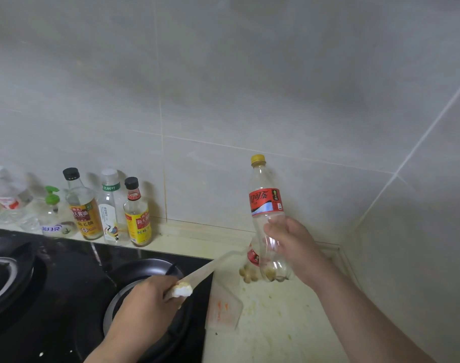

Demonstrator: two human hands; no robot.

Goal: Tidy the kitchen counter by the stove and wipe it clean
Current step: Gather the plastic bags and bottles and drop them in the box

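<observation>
Head view: close, looking down-forward at counter (276, 323) corner, tilted.

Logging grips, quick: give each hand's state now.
Left hand: grips the knife.
Right hand: holds the bottle.

Left hand (142, 305): bare, uncovered from fingers to wrist.
Left forearm (108, 349): bare down to the picture's bottom edge.
Right hand (291, 244): bare likewise.
Right forearm (367, 323): bare along its whole visible length.
</observation>
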